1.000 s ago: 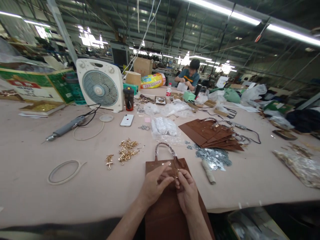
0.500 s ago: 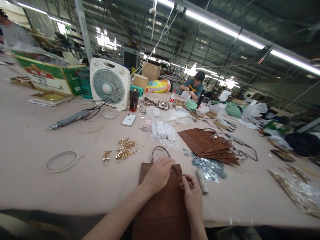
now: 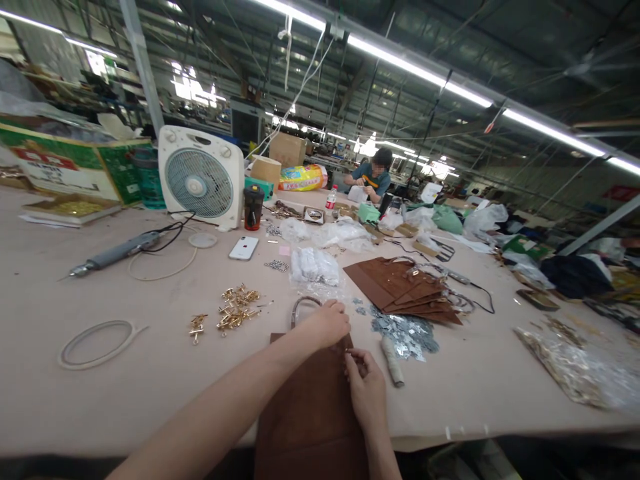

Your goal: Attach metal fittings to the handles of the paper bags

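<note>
While the half-curled left hand (image 3: pixel 328 325), hold hidden, lies over the tote bag (image 3: pixel 306 415) at one o'clock, the nearly pinched right hand (image 3: pixel 367 381), contents unclear, should steady its edge at two.

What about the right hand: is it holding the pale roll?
No: the right hand is at the edge of the brown bag, while the pale roll lies apart on the table.

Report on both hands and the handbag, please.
Left hand over top of brown handbag. Right hand at its right edge, any held part unclear. Left forearm partly blocks view.
</note>
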### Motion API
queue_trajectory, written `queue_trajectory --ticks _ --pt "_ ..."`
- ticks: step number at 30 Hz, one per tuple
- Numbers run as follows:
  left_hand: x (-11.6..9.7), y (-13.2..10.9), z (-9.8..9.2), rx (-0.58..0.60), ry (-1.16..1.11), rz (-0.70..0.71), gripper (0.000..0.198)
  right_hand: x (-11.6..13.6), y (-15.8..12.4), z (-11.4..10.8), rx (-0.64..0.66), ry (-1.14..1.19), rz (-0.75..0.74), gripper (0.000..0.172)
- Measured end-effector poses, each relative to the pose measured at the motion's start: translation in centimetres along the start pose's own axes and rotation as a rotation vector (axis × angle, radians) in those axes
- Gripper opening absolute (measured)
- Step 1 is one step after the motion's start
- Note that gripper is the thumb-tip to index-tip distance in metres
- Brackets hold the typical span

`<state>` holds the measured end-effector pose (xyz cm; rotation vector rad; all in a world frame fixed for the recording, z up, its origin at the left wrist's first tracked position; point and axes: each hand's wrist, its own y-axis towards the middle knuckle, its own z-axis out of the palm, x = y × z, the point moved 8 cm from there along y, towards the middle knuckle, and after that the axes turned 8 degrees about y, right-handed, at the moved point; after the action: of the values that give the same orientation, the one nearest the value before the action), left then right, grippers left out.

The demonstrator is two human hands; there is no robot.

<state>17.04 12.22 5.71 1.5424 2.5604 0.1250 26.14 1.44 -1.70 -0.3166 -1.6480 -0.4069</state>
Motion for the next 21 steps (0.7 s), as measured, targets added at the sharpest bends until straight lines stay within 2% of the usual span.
queue_trajectory --ticks 3,6,9,11,13,15,17,21 --pt "-0.4 0.8 -0.2 0.045 -0.043 -0.02 0.017 0.1 0.0 0.5 0.019 -0.056 -0.024 0.036" --pt "-0.7 1.5 -0.5 0.056 -0.115 -0.072 0.018 1.1 -0.2 1.0 0.019 -0.146 -0.117 0.032" --pt "-1.3 2.1 -1.4 0.001 -0.226 -0.146 0.02 1.9 -0.2 1.8 0.035 -0.227 -0.226 0.025" --pt "-2.1 2.2 -2.1 -0.047 -0.322 -0.176 0.034 2.1 0.0 2.3 0.033 -0.262 -0.273 0.022" --pt "-2.9 2.1 -2.4 -0.083 -0.425 -0.182 0.043 2.0 0.3 2.4 0.005 -0.299 -0.298 0.023" --pt "-3.3 1.9 -2.4 -0.118 -0.511 -0.188 0.044 1.8 0.8 2.4 -0.029 -0.343 -0.307 0.025" --pt "-2.8 1.3 -2.3 -0.161 -0.552 -0.224 0.04 1.7 1.3 2.0 -0.065 -0.363 -0.303 0.027" --pt "0.0 -0.9 -2.2 -0.231 -0.504 -0.365 0.033 1.5 2.3 0.8 -0.131 -0.281 -0.231 0.026"
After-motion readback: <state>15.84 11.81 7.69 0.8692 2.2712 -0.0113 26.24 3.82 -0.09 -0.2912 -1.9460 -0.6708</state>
